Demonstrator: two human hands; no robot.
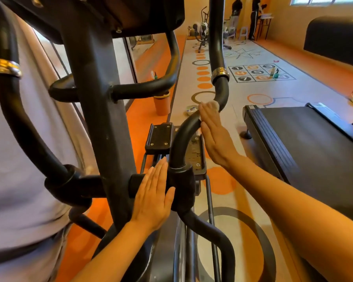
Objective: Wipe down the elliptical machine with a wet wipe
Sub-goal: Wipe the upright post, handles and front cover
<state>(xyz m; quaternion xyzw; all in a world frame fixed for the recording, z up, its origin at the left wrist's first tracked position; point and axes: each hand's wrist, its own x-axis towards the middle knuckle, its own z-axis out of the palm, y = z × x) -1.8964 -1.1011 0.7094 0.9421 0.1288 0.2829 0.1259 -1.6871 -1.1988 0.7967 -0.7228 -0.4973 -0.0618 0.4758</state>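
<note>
The right hand [213, 137] lies flat, fingers straight and together, pressing a crumpled white wet wipe [213, 104] under its fingertips against the curved black handlebar [220, 86] of the elliptical machine [102, 110]. The left hand [153, 195] is likewise flat and holds nothing (palm against the black pivot joint [181, 188] lower down).
</note>
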